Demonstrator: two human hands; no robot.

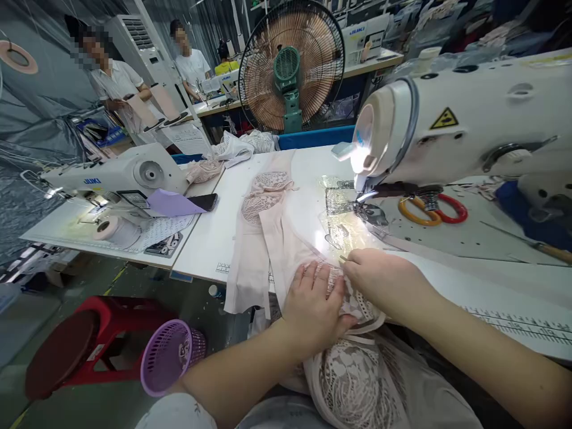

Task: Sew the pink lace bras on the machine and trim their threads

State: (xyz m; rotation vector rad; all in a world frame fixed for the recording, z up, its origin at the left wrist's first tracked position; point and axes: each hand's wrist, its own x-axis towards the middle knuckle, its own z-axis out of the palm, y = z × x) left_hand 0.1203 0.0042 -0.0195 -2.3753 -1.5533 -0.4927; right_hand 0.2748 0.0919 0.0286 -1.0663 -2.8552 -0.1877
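My left hand (315, 304) lies with fingers spread on a pale pink lace bra (357, 307), pressing it against the front of the white sewing table. Just right of it, my right hand (375, 274) is closed in a pinch at the bra's upper edge. A small, thin tip pokes out from those fingers, too small to name. Beyond them stands the lit needle area of a white sewing machine (469, 125). More pale pink lace pieces (263, 196) stretch along the table to my left, and another lace part (357, 381) hangs over my lap.
Scissors with orange and red handles (452, 208) lie under the machine arm. To the left are a second sewing machine (129, 173), a thread cone (117, 231) and a phone (205, 202). A fan (290, 65) stands behind; a red stool (120, 339) and purple basket (156, 363) are below. Two people stand farther back.
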